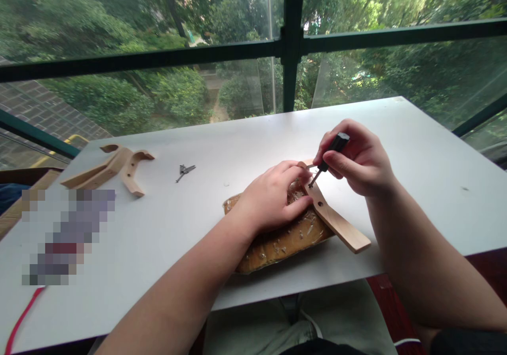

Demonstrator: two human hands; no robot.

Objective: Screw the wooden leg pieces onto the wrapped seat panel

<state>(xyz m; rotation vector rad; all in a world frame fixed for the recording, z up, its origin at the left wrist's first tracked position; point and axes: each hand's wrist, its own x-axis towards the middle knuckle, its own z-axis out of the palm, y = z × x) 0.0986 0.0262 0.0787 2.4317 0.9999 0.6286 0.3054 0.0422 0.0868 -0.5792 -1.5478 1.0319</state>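
My right hand [356, 159] is closed around the black handle of a screwdriver [336, 149], its shaft slanting down to a hole in a curved wooden piece [340, 225]. Another dark hole shows lower on that piece, whose free end juts out toward me. My left hand [273, 194] lies over a brown, worn board [273, 252], thumb and fingers gripping the wooden piece near the screwdriver tip. The far end of the piece is partly hidden by my fingers. Whether a screw sits in the hole is too small to tell.
Several curved wooden pieces [114, 167] lie at the left of the white table [190, 228]. Nearer the middle is a small pile of screws [185, 172]. A blurred-out object [73, 233] with a red cable [24, 315] is at the left edge. Windows stand behind the table.
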